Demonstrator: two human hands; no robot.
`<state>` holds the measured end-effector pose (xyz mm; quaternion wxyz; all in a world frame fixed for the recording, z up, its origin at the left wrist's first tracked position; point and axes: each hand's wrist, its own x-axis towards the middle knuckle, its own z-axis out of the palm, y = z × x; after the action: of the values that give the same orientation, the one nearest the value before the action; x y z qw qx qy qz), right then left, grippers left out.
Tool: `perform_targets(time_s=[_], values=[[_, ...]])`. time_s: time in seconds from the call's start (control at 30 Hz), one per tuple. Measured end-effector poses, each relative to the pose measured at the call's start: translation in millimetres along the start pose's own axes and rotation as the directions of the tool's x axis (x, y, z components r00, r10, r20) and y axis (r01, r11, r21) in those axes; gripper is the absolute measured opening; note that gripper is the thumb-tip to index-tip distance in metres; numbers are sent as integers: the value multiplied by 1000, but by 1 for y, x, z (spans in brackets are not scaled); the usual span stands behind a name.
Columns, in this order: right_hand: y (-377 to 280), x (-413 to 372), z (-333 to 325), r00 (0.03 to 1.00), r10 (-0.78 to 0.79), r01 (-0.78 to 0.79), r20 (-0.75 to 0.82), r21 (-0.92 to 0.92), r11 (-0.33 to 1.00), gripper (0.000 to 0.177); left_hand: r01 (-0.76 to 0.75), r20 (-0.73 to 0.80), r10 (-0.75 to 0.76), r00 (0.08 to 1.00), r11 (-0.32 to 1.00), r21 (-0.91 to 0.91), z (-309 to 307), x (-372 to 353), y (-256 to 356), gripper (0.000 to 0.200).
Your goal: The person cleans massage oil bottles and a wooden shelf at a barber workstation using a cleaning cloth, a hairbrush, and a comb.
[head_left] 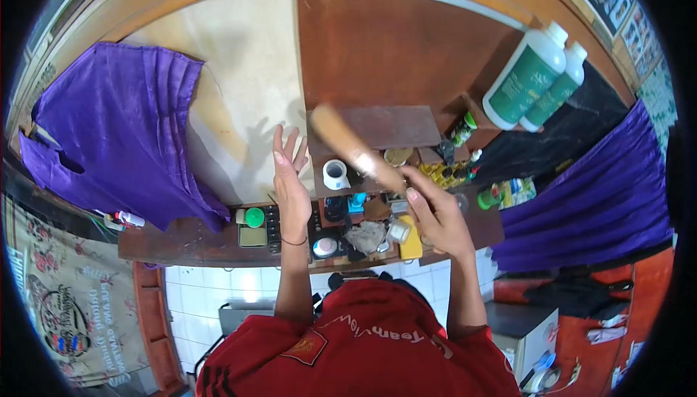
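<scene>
Tool [341, 143], long and tan, slants from the pinching right hand [440, 223] up and leftward, past the open, spread-fingered left hand [293, 192].

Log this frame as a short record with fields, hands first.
Left hand: open, raised, empty
Right hand: gripping one end of a long tan-brown object, blurred, type unclear
Counter: dark brown wooden counter, cluttered with small containers
Upper right: two white plastic bottles with green labels
Sides: purple cloth left, another right
</scene>
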<state>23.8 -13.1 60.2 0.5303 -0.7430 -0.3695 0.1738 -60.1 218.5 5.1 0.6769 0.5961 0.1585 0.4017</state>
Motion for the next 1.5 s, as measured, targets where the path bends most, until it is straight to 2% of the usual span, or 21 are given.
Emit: perform_targets(time_s=[0.03, 0.1, 0.13, 0.2, 0.27, 0.33, 0.37, 0.43, 0.47, 0.57, 0.7, 0.87, 1.03, 1.1, 1.13, 1.27, 1.3, 1.33, 1.4, 1.43, 1.5], values=[[-5, 10, -7, 967, -235, 212, -97, -202, 956, 42, 10, 4, -10, 1000, 1000, 5, -1, 0, -2, 75], [-24, 34, -19, 889, -405, 320, -212, -344, 883, 43, 30, 12, -31, 999, 999, 41, -2, -2, -1, 74], [-33, 44, -27, 926, -271, 194, -262, -285, 939, 42, 24, 3, -24, 1000, 999, 30, 1, -3, 0, 74], [-42, 72, -39, 910, -330, 235, -249, -345, 909, 41, -9, -12, 10, 1000, 998, 57, 6, -6, 1, 71], [-39, 99, -43, 840, -511, 397, -182, -436, 808, 38, -15, -32, 17, 999, 999, 43, 6, -5, -1, 70], [-23, 118, -47, 791, -606, 565, 88, -486, 667, 34, -20, -8, 20, 1000, 1000, 12, 2, -6, -2, 69], [-25, 114, -52, 897, -362, 442, 254, -500, 744, 35, -25, -25, 25, 999, 1000, 8, 1, -6, -2, 69], [-48, 111, -48, 956, -45, 250, 289, -726, 640, 35, -19, -13, 19, 1000, 999, -38, -1, -7, -3, 69], [-13, 122, -50, 793, -553, 603, 255, -459, 653, 32, -8, -10, 8, 1000, 999, -44, -1, -8, -2, 69], [-34, 114, -49, 953, -303, 297, 23, -276, 914, 37, -6, -3, 5, 1000, 995, -97, -2, -9, -2, 69], [-29, 106, -42, 968, -30, 120, 247, -358, 926, 36, 57, -33, -61, 998, 991, -122, -2, -7, -4, 73], [-4, 75, -39, 949, 106, -90, 297, -67, 994, 41, 129, -39, -136, 990, 982, -138, 0, -4, -8, 74], [-1, 9, -82, 916, 365, -381, -169, -75, 922, 38, 129, 14, -131, 991, 987, 97, -9, -5, 2, 60], [-2, -13, -82, 909, 271, -324, -318, -129, 937, 37, 2, 19, -8, 1000, 960, 279, -8, -5, -1, 53], [-6, -22, -80, 886, 323, -374, -332, -101, 922, 38, -34, 16, 31, 999, 970, 240, -8, -4, -8, 52], [4, -27, -30, 853, 215, -212, -476, 61, 975, 37, 65, -43, -57, 997, 972, 226, -1, -1, 3, 49], [16, -30, -27, 906, 307, -282, -290, 126, 951, 29, 46, -57, -33, 998, 971, 233, -1, 1, 1, 49], [24, -29, -8, 955, 169, -180, -243, -27, 983, 26, 122, -36, -116, 993, 970, 209, 1, 0, 11, 54], [4, -28, 35, 979, 190, -169, -78, 220, 961, 30, 120, 8, -123, 992, 979, 164, 0, -1, 5, 64], [10, -29, 48, 965, 231, -254, 124, 223, 941, 29, 166, -15, -166, 986, 980, 113, 2, -2, 5, 69], [-20, -22, 73, 944, 200, -269, 262, 261, 927, 56, 215, 27, -213, 977, 973, -83, -2, -4, 3, 72]])
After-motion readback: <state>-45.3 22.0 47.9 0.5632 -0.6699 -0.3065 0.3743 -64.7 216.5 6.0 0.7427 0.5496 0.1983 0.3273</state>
